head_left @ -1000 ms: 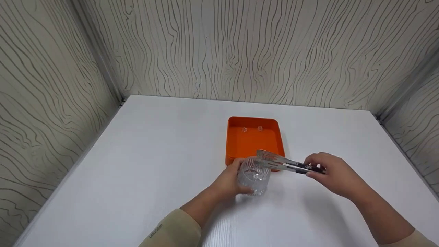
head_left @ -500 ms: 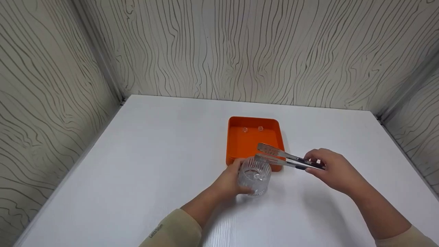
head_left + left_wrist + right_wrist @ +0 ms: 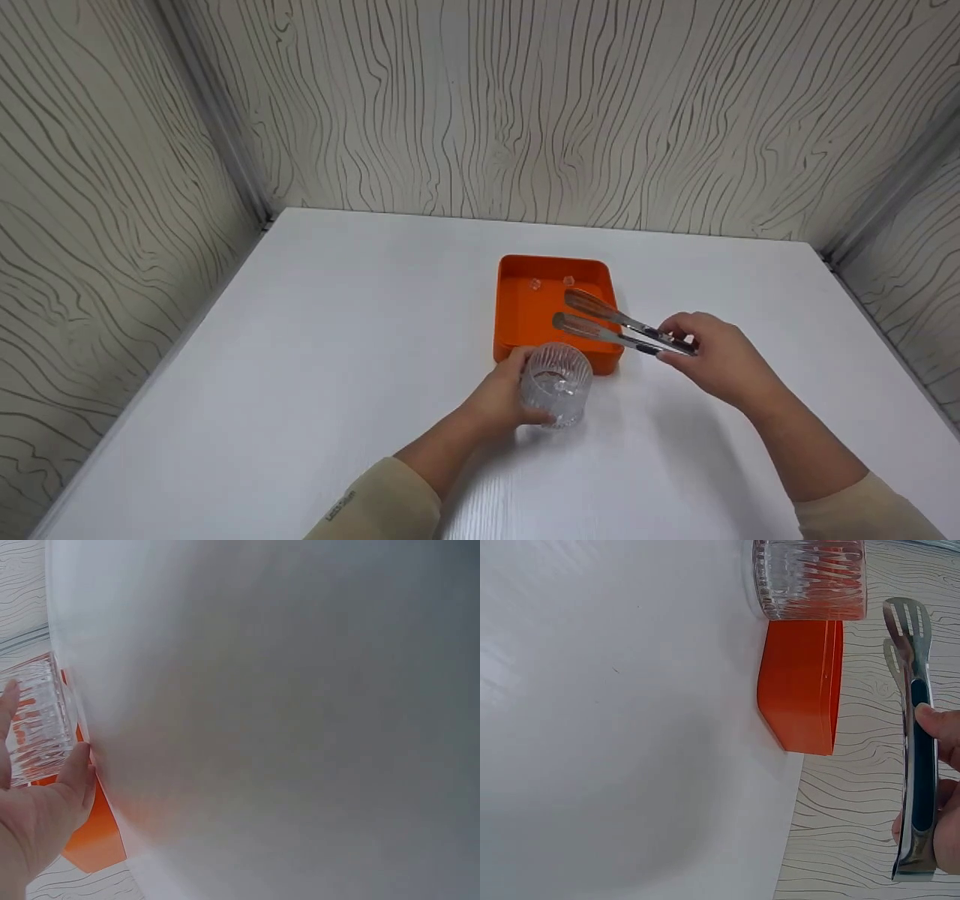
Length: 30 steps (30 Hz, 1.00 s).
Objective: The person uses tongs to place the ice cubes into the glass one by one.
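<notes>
A ribbed clear glass (image 3: 556,386) stands on the white table, with my left hand (image 3: 504,397) curled round its left side. Something clear lies in the glass, too faint to make out. My right hand (image 3: 716,360) grips metal tongs (image 3: 596,330) by their dark handles. The tongs' tips are spread apart over the orange tray (image 3: 517,315), with nothing seen between them. Two small clear pieces (image 3: 535,284) lie near the tray's back wall. In the right wrist view the tongs (image 3: 919,757) are held above the tray's height.
The glass stands close in front of the tray's near wall. A white table (image 3: 337,337) spreads round them. Wood-grain patterned panels (image 3: 465,112) rise behind the table and on both sides.
My right hand has moved the tongs forward, from the glass's rim to over the tray, and their tips have spread wider. The left hand and glass have stayed put.
</notes>
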Each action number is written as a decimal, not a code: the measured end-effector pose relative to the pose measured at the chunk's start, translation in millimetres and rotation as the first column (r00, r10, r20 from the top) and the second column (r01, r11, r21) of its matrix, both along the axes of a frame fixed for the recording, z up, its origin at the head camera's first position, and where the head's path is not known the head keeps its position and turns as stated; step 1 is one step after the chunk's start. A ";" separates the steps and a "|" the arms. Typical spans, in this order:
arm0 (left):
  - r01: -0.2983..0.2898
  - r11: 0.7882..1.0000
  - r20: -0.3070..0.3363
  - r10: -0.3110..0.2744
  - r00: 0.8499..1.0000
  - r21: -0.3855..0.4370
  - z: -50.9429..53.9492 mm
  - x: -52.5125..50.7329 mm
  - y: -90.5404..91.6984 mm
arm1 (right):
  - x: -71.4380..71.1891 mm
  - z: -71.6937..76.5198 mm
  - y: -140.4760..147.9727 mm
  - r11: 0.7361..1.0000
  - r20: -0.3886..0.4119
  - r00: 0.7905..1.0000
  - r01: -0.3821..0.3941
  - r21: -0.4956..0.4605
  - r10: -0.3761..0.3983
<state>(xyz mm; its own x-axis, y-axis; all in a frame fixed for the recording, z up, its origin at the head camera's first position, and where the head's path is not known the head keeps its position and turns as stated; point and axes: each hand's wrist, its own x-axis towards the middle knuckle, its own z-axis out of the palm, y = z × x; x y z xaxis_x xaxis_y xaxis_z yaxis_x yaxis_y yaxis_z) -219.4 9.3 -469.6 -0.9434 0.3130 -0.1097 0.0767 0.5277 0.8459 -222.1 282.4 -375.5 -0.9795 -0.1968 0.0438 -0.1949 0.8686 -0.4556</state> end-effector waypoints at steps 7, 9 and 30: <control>-0.005 1.000 0.011 0.005 1.000 0.003 1.3 1.1 -0.2 | -16.3 -1.1 -10.3 0.997 -0.010 0.997 0.074 0.035 -0.074; -0.006 1.000 0.013 0.006 1.000 0.005 1.8 1.5 -0.2 | -21.8 -2.2 -13.5 0.994 -0.021 0.996 0.088 0.058 -0.087; -0.012 1.000 0.032 0.011 0.999 0.009 0.9 -0.5 0.5 | -55.1 -12.8 -48.5 0.945 -0.048 0.976 0.220 0.242 -0.215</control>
